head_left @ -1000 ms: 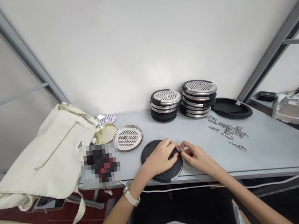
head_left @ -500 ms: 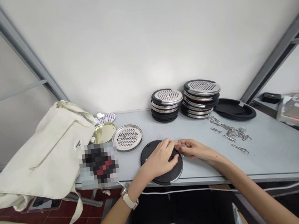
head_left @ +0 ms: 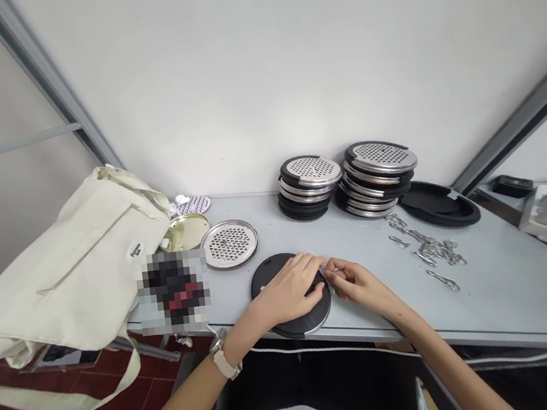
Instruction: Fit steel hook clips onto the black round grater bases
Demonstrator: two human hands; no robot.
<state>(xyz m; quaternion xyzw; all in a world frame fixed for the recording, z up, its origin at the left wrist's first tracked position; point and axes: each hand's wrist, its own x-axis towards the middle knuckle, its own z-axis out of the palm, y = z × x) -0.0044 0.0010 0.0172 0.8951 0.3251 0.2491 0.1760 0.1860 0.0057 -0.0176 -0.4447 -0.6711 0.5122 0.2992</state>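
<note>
At the front edge of the table [head_left: 525, 288], around its middle, lies a black disc [head_left: 300, 326], flat, its near rim reaching that edge. The left hand [head_left: 290, 288] rests palm down across it, fingers close together and thumb set apart — whether the fingertips grip the rim, I cannot tell. The right hand [head_left: 356, 281] has thumb and forefinger pinched narrow on a small metal piece [head_left: 332, 286] at the disc's right rim (its exact shape is mostly hidden by the fingers).

Toward the right edge, a loose heap of metal clips [head_left: 437, 251] is scattered, with a single clip [head_left: 443, 280] lying nearer the front edge. Near the back edge stand two stacks — a shorter stack [head_left: 310, 188] and, just right of it, a taller stack [head_left: 379, 176]. A perforated metal plate [head_left: 230, 244] lies left of the disc.
</note>
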